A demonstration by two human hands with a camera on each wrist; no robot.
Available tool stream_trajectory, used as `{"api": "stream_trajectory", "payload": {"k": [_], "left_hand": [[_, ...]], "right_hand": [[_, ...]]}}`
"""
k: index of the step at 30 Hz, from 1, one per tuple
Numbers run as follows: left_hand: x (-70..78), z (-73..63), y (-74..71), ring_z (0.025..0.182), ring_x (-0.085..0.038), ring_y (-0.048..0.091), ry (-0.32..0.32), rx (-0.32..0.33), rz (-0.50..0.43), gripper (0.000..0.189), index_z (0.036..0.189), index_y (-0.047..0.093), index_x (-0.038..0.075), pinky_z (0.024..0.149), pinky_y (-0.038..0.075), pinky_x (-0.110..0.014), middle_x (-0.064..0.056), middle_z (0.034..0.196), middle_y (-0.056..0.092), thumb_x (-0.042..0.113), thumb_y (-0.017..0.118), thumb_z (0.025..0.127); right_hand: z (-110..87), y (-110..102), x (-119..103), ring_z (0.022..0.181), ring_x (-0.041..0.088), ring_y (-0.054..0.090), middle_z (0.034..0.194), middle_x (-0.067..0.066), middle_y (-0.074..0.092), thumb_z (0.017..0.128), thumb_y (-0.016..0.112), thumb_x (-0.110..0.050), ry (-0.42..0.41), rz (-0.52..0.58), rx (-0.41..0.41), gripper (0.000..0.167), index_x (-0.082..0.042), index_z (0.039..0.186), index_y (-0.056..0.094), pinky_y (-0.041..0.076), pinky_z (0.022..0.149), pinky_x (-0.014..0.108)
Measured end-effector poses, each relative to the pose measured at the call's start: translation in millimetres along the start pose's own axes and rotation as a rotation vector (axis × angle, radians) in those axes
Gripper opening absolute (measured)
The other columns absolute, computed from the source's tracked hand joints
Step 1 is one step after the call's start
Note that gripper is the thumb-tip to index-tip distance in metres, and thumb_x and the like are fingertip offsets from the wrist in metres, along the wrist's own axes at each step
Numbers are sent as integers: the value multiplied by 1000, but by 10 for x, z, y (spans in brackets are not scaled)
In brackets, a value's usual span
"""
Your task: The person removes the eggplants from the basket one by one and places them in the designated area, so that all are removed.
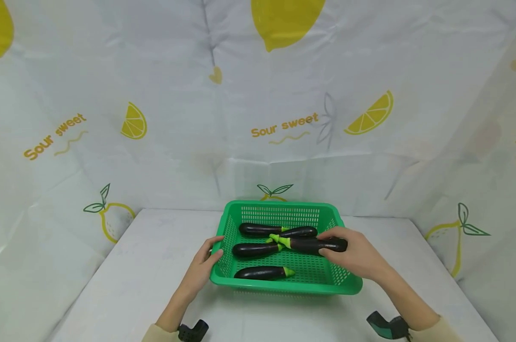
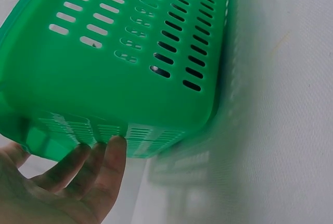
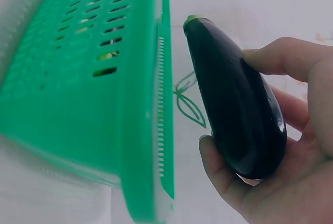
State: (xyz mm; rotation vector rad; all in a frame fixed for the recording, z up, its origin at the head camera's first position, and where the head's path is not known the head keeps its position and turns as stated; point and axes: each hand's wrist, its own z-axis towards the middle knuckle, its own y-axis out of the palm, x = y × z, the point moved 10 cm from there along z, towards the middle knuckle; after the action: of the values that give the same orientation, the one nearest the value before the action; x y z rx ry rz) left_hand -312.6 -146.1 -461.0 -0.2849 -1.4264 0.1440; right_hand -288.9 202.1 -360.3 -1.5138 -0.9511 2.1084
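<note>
From the head, I see the right hand pinch an eggplant over the right side of the basket. Left wrist: the left hand grips the basket's left end. Right wrist: the eggplant seems firm, maybe slippery — I'd hold its fat part.

Basket, lower centre of the head view: smooth moulded plastic, soft sheen. Eggplants, same area: smooth, glossy skins. Backdrop, upper frame: creased, plastic-looking sheet, faintly shiny. Tabletop, lower frame: matt, finely textured. Sleeves, bottom corners: matt cloth.
</note>
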Motion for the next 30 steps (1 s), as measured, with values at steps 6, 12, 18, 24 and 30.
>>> {"api": "stream_trajectory", "payload": {"k": [6, 12, 18, 24, 30], "left_hand": [[-6, 8, -7, 148, -42, 30, -2, -1, -9, 42, 148, 49, 17, 115, 27, -63, -16, 161, 34, 28, 52, 107], [-15, 10, -7, 148, -42, 32, 5, -5, -15, 43, 148, 49, 17, 115, 29, -62, -16, 161, 34, 29, 53, 107], [-17, 12, -4, 147, -41, 32, 13, -6, -14, 43, 148, 49, 17, 115, 30, -62, -16, 161, 35, 31, 53, 107], [-17, 10, -2, 149, -41, 27, 13, -11, -15, 44, 148, 49, 17, 116, 26, -62, -16, 162, 33, 31, 53, 107], [-29, 15, -2, 149, -41, 28, 14, -9, -14, 43, 148, 50, 17, 116, 27, -62, -16, 161, 34, 30, 53, 107]], "right_hand": [[-73, -153, -18, 82, 15, 60, 111, 2, 68, 93, 75, -24, -32, 13, 42, 26, -15, 118, 72, 53, 66, 27], [-147, -260, 9, 82, 14, 61, 113, 3, 68, 94, 75, -22, -28, 6, 70, 26, -16, 118, 71, 53, 67, 28], [-220, -403, 18, 80, 12, 61, 115, 6, 68, 95, 74, -19, -53, 17, 111, 25, -15, 119, 71, 54, 64, 28], [-267, -565, 86, 80, 11, 59, 117, 7, 66, 93, 76, -17, -53, -5, 162, 27, -14, 120, 71, 51, 63, 26], [-277, -710, 170, 82, 10, 60, 121, 10, 66, 93, 76, -16, -42, -18, 197, 30, -12, 122, 71, 51, 64, 25]]}}
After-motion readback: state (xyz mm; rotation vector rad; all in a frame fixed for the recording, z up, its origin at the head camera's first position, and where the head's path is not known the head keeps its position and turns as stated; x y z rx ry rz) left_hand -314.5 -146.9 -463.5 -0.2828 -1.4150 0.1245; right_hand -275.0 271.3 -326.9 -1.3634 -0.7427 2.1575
